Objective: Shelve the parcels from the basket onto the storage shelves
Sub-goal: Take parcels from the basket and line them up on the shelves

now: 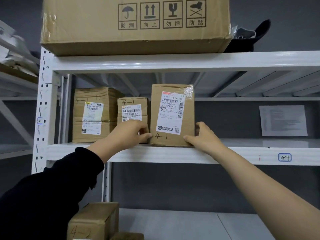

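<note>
The left hand (131,131) and right hand (206,135) clasp the labelled parcel (173,116) standing at the shelf (155,153) front, seemingly touching the smaller parcel (132,108); they should slide it back squarely, label outward

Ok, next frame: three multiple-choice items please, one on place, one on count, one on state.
1. Where does the held parcel stand?
A. On the top shelf.
B. On the middle shelf, right of two others.
C. In a basket.
2. How many parcels are on the middle shelf?
A. One.
B. Three.
C. Five.
3. What are the left hand and right hand doing?
A. Both hold the parcel's lower corners.
B. Only the left touches it.
C. Both hang idle.
Answers: 1 B, it stands beside the middle parcel and left parcel; 2 B, three boxes in a row; 3 A, a thumb at each lower corner.
</note>
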